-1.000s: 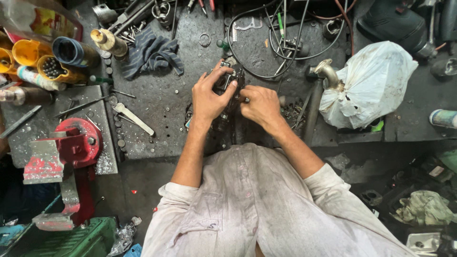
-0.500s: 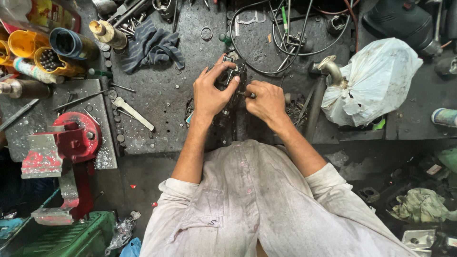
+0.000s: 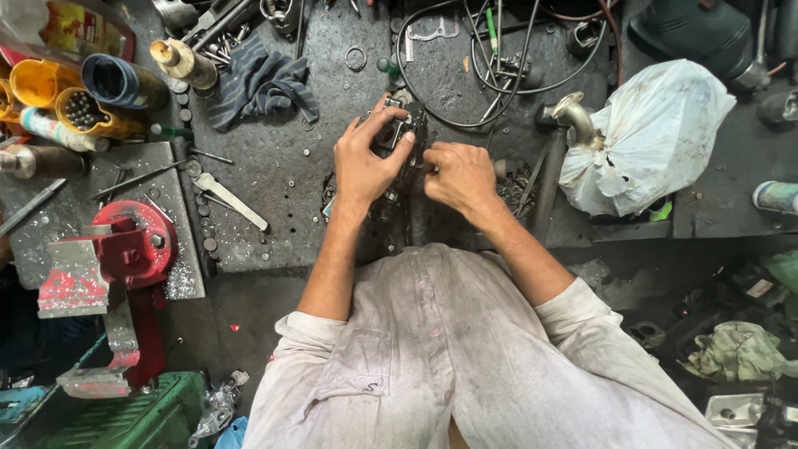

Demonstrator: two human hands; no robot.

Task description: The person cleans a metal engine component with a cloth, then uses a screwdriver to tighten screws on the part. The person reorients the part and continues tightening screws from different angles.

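My left hand (image 3: 366, 162) grips a small dark metal part (image 3: 397, 131) on the greasy black workbench (image 3: 316, 191), fingers curled over its top. My right hand (image 3: 459, 175) is closed around a thin tool whose tip meets the part from the right; most of the tool is hidden in the fist. Both forearms come up from my grey shirt at the bottom of the view.
A red bench vise (image 3: 116, 249) sits at the left edge. Yellow and blue cans (image 3: 79, 87), a dark rag (image 3: 262, 83), a flat wrench (image 3: 233, 199), black cables (image 3: 490, 66) and a white plastic bag (image 3: 640, 141) surround the hands. A green crate (image 3: 141, 416) is lower left.
The view has shifted slightly. Both hands stay on the part; my left fingers have moved up over its top and my right fist has closed in on it.
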